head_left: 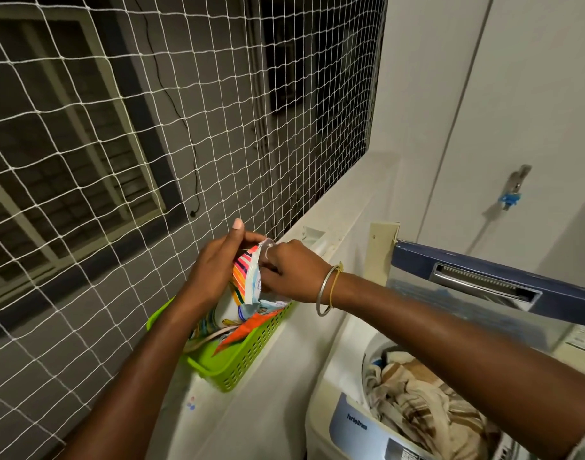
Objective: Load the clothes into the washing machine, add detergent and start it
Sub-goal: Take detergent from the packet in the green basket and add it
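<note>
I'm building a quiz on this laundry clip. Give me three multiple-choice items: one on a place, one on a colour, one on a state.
1. Where does the detergent packet stand?
A. in the basket
B. in the drum
C. on the floor

2. What colour is the basket?
A. blue
B. green
C. red

3. What state is the washing machine in?
A. shut, empty
B. open, empty
C. open, loaded

Answers:
1 A, the packet's bottom sits inside the basket, held by the left hand and the right hand.
2 B, its mesh walls are lime green.
3 C, the lid is raised and clothes fill the drum.
</note>
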